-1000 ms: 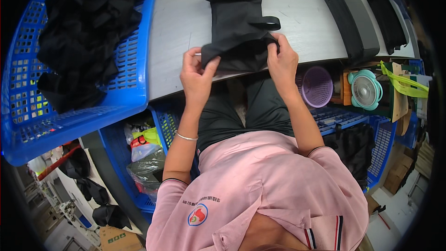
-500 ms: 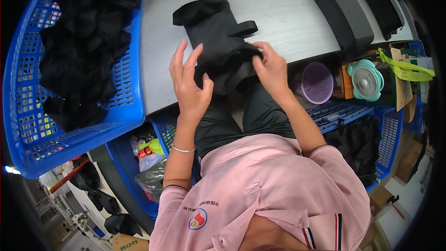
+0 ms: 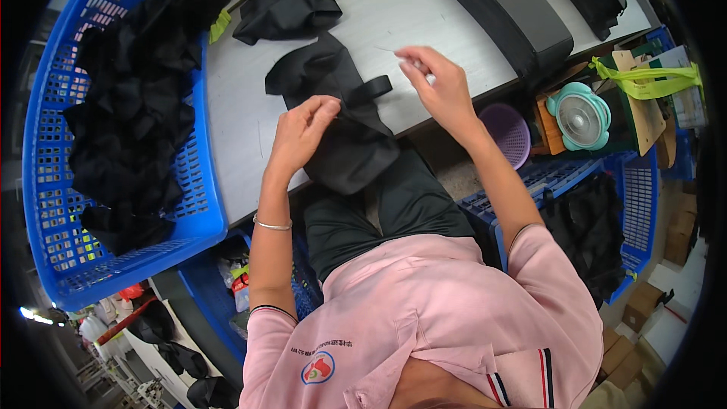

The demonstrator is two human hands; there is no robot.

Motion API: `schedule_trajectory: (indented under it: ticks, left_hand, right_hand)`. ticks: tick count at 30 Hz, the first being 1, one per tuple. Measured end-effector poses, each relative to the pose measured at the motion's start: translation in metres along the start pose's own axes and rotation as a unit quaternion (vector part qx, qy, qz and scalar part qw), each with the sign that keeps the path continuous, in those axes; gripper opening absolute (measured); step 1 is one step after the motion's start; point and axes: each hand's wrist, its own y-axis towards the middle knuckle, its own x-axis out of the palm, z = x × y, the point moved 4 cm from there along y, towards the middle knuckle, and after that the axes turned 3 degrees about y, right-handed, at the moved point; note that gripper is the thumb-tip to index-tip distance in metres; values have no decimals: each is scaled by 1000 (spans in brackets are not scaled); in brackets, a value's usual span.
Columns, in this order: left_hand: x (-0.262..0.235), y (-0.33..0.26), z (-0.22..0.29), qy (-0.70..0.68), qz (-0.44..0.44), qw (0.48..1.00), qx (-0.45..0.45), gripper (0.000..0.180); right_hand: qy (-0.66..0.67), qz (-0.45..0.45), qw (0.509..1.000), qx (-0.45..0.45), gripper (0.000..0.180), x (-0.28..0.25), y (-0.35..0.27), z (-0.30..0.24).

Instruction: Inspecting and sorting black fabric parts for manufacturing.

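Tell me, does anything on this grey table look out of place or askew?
Nothing looks damaged or spilled. The black fabric piece under the left hand lies crooked and droops over the table edge. The right hand hovers beside it.

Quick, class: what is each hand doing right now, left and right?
Left hand: closed, pinching the black fabric piece.
Right hand: raised off the fabric, fingers pinched on a small pale object, kind unclear.

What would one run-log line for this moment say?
left hand: pinching black fabric piece | right hand: raised above table, small pale item in fingers | blue basket: black fabric
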Motion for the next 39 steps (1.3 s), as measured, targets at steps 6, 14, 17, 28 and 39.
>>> schedule_trajectory:
  ticks: [6,14,17,28,39]
  left_hand:
    - [-18,36,-11,-19,-86,994,69,23]
    - [23,36,-20,148,-44,966,207,31]
    - [43,30,-10,143,-56,961,230,41]
    - [37,37,-31,378,70,901,202,60]
    - [-2,23,42,-8,173,974,144,26]
  right_hand:
    - [-23,-221,963,-155,43,65,76,-9]
    - [-87,-398,909,-84,41,106,119,26]
    - [-24,-201,979,17,29,75,127,65]
    - [-547,208,811,-32,49,-129,59,37]
    - [-258,57,953,150,41,-228,67,93]
